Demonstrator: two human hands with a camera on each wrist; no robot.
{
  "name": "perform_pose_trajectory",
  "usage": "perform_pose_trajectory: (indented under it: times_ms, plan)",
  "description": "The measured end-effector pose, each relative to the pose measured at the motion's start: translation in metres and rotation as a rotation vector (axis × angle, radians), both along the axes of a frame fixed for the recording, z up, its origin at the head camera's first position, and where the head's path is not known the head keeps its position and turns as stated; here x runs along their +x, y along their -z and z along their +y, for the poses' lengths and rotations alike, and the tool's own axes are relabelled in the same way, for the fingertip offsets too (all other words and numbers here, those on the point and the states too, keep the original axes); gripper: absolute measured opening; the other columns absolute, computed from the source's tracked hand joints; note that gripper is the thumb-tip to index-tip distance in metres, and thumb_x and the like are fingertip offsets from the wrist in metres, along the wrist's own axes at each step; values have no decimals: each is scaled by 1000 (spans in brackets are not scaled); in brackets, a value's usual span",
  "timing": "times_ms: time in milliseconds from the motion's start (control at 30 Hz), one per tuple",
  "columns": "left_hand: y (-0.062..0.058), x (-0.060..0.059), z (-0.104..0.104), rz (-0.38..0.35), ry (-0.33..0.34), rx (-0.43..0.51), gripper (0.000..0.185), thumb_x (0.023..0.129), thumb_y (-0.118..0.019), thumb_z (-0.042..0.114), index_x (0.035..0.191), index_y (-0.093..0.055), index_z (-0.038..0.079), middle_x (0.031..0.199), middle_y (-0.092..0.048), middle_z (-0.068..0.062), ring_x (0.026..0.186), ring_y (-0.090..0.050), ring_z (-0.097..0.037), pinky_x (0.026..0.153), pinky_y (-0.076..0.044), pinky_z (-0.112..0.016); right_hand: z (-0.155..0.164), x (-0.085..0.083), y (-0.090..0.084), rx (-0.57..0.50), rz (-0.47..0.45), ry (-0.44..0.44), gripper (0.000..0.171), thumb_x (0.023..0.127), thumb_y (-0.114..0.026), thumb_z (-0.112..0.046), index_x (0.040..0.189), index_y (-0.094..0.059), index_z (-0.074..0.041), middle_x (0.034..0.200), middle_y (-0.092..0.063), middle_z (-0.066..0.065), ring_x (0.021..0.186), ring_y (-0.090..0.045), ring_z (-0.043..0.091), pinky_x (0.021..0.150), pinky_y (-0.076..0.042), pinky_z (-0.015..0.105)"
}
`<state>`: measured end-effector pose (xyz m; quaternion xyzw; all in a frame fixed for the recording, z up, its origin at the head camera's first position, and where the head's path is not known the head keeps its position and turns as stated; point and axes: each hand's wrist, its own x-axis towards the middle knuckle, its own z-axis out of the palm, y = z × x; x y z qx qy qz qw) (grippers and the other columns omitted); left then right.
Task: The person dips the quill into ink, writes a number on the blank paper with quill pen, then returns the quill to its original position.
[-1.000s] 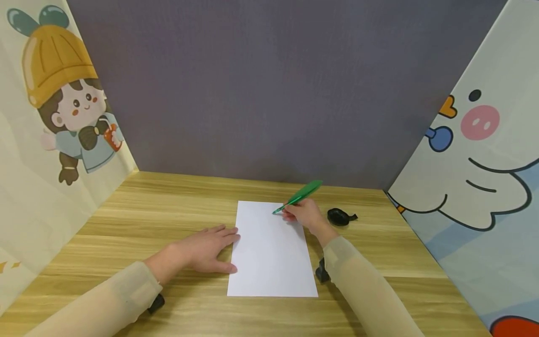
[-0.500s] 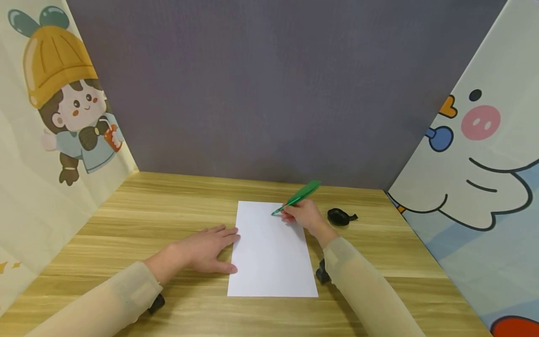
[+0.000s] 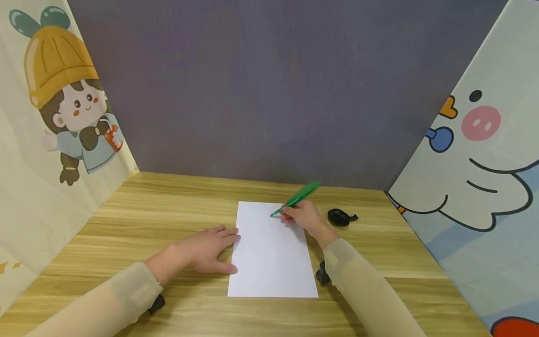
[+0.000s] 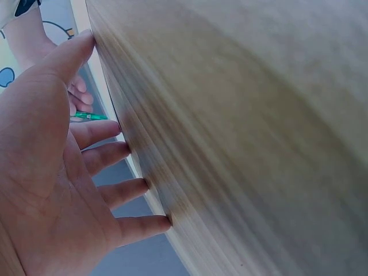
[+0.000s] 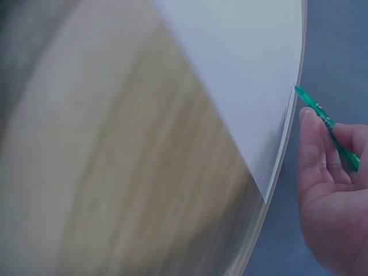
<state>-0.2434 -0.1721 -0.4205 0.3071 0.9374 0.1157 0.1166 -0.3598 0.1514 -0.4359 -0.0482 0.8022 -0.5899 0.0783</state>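
Observation:
A white sheet of paper (image 3: 269, 262) lies upright on the wooden table in the head view. At its left edge my left hand (image 3: 208, 250) rests with fingers spread; its fingertips and thumb touch the sheet's margin. Near the sheet's upper right, my right hand (image 3: 306, 216) pinches a green pen with a feather-shaped top (image 3: 304, 193). The pen slants, its tip down at the paper. In the right wrist view the pen (image 5: 313, 103) meets the sheet close to its far edge, where a faint thin line shows. Any marks are too faint to make out in the head view.
A black, rounded object with a short tail (image 3: 338, 217), perhaps a tape roll, lies right of my right hand. A grey panel (image 3: 269, 93) stands behind the wooden table (image 3: 181, 201). Cartoon-printed panels (image 3: 25, 210) flank both sides.
The pen tip has shifted slightly left and toward me across the upper part of the paper, the right hand moving a little with it. My left hand has stayed put.

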Motion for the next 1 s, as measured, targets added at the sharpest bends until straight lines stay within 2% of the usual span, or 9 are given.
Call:
perform_pose_trajectory:
  times_ms: [567,1000]
  plan:
    - [0,0,1,3,-3,8,94,98,-72,66,166,-47,6,177,-41,-14,162,-35,-51,127,-36,-73,-2,8,-4,16,8,-18,25,110,-67,-10,124,-76,8,108,-82,22,86,-80,16,82,-69,34]
    - [2,-1,0,10,-4,-4,95,98,-71,68,166,-47,7,177,-41,-12,162,-35,-51,128,-36,-72,-5,10,-4,19,-4,-25,25,109,-67,-10,124,-77,7,109,-82,22,84,-80,14,79,-69,30]
